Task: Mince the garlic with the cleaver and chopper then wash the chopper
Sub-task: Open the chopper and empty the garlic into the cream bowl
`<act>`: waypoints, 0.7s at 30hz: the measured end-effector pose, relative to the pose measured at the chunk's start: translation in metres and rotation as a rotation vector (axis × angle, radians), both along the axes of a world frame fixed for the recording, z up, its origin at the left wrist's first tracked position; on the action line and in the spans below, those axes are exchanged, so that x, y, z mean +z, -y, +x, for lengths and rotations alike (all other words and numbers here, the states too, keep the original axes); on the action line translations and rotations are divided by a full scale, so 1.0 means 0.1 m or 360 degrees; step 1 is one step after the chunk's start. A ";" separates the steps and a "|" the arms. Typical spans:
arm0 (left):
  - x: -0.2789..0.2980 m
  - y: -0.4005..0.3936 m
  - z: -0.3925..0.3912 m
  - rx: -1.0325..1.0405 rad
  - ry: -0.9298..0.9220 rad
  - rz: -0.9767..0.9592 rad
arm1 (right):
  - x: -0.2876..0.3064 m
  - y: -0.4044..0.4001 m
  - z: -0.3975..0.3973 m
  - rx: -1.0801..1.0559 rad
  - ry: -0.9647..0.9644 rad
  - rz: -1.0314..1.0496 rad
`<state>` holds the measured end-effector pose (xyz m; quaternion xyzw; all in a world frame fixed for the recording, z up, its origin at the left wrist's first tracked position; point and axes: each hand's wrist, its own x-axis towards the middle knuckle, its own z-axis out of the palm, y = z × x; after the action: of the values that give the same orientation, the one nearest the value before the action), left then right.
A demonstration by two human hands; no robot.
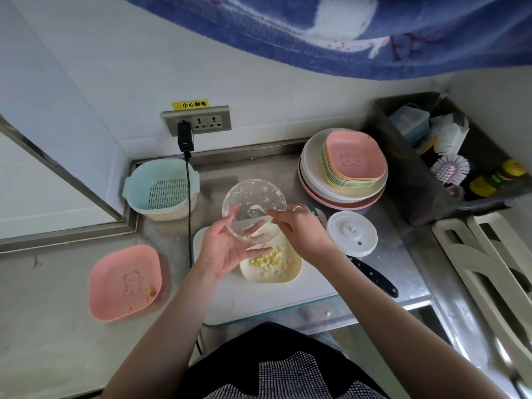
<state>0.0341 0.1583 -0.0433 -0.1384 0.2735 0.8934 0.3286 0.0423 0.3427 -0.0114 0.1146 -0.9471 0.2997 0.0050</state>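
My left hand (227, 251) holds the clear chopper bowl (254, 203) tilted over a cream square plate (290, 275). Minced garlic (270, 259) lies in a small heap on that plate. The fingers of my right hand (299, 228) reach into the bowl's rim, where bits of garlic cling to the wall. The plate rests on a white cutting board (259, 303). The white chopper lid (352, 233) lies flat to the right of the board. The cleaver's black handle (374, 276) sticks out below my right wrist; its blade is hidden.
A pink square plate (125, 282) sits at the left. A pale blue strainer basket (162, 188) stands at the back left beside a black cable (189, 214) from the wall socket. Stacked plates (342, 168) are at the back right, a dark bin with brushes (449, 156) beyond.
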 end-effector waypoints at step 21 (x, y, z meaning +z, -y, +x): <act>0.05 -0.07 -0.01 0.0139 -0.0188 -0.0418 | 0.24 0.49 0.14 0.0049 -0.0076 0.0358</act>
<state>0.0330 0.1649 -0.0382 -0.1391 0.4006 0.8700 0.2517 0.0559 0.2935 0.0125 0.1361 -0.9725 0.1887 0.0100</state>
